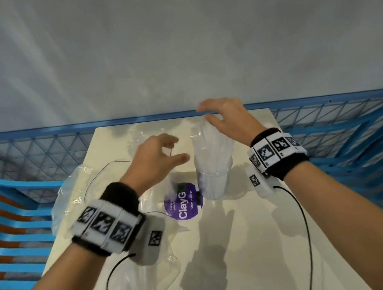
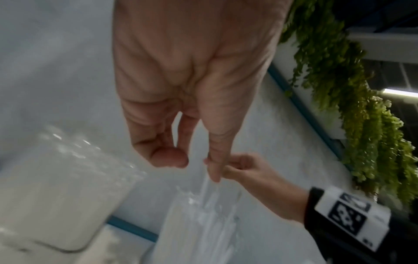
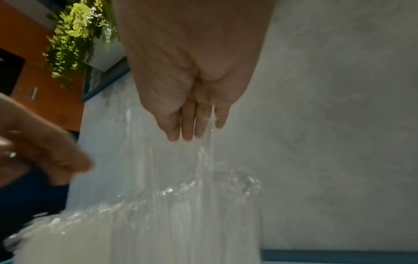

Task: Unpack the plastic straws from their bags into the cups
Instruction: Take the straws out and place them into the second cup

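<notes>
Straws [image 1: 212, 141] stand bunched in a clear cup [image 1: 213, 182] at the middle of your table [image 1: 250, 247], with a clear bag over their tops, it seems. Nearer you, an empty bag [image 1: 144, 283] lies flat under your left wrist, beside a purple sticker [image 1: 183, 202]. Your left hand [image 1: 157, 161] hovers just left of the cup, fingers loosely curled, holding nothing. Your right hand [image 1: 227, 118] reaches over the straws' tops; whether its fingertips pinch the plastic, I cannot tell. Beyond runs a blue rail [image 1: 58, 128].
</notes>
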Motion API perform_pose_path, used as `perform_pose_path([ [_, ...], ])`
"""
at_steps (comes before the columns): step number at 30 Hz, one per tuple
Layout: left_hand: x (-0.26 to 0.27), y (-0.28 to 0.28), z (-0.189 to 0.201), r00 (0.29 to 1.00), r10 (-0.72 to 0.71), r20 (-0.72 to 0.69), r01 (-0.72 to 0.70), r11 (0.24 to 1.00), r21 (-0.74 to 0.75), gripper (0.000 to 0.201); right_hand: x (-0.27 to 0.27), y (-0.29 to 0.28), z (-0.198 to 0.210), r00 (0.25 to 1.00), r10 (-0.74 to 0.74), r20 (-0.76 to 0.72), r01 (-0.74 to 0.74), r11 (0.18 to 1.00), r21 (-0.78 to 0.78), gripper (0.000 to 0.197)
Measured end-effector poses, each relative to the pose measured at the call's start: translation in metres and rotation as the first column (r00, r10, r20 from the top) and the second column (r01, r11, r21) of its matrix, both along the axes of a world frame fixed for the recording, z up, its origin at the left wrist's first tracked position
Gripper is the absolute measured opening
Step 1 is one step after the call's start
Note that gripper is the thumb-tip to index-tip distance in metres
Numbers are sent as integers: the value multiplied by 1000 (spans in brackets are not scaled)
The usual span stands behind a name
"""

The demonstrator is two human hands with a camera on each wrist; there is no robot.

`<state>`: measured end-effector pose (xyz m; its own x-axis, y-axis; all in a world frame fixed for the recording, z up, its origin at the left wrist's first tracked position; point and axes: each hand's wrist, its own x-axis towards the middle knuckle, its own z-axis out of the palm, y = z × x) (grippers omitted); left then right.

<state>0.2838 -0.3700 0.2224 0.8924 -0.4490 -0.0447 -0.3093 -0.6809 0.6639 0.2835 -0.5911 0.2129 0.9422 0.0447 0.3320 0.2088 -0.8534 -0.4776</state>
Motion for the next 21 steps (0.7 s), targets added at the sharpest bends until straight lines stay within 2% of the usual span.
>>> perform_pose_path([
  [2,-7,33,-2,999,-12,-52,11,1000,-20,40,0,-1,-4,995,-85,48,85,996,11,43],
  [4,-16,61,-10,994,1,-113,-6,999,-39,31,3,4,-10,993,-106,-43,105,994,-32,54],
  [7,-26,95,-30,976,45,-211,-61,996,-70,21,6,17,-36,970,1,-245,-23,996,-88,44],
  [8,-29,107,-37,971,55,-232,-73,995,-68,18,6,20,-43,966,16,-259,-35,997,-71,41],
  [11,-38,143,-54,954,97,-285,-117,992,-52,16,4,23,-40,987,-99,-123,105,994,39,46],
  [12,-41,155,-58,948,123,-294,-144,988,-51,16,4,23,-36,983,-178,-54,179,984,18,43],
  [14,-46,176,-64,934,181,-308,-209,976,-63,16,4,26,-31,949,-303,-85,297,952,-71,49],
  [16,-50,194,-69,924,226,-309,-262,962,-80,16,7,29,-38,923,-276,-266,244,958,-147,56],
  [17,-51,202,-73,919,245,-309,-282,956,-82,15,8,32,-44,911,-237,-337,195,968,-155,53],
  [19,-52,216,-81,907,273,-320,-312,947,-78,13,14,35,-51,917,-194,-350,156,979,-134,42],
  [21,-53,227,-90,893,288,-345,-330,942,-67,11,18,38,-50,933,-212,-292,194,977,-89,36],
])
